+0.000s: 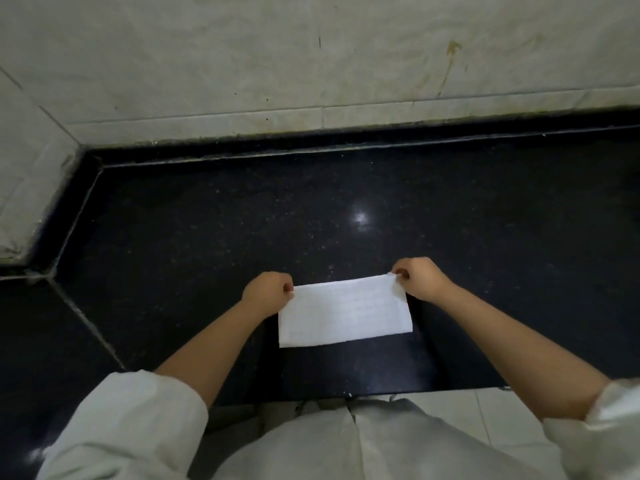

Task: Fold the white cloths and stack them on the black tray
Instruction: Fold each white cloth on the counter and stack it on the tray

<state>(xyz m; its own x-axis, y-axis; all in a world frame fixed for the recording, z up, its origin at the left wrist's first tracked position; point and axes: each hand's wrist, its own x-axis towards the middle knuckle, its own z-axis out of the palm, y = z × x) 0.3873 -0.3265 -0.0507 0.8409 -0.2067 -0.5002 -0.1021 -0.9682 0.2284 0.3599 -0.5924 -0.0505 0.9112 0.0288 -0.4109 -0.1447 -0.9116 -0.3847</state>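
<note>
A white cloth (344, 311), folded into a flat rectangle, lies near the front edge of a black stone counter (242, 220). My left hand (268, 292) pinches its far left corner. My right hand (419, 277) pinches its far right corner, which is lifted slightly off the counter. The near edge of the cloth rests on the stone. No black tray is in view, and no other cloths show.
A pale tiled wall (311, 64) rises behind the counter and angles in at the left. A seam (86, 323) crosses the counter at the left. Light floor tiles (485, 427) show below the counter's front edge.
</note>
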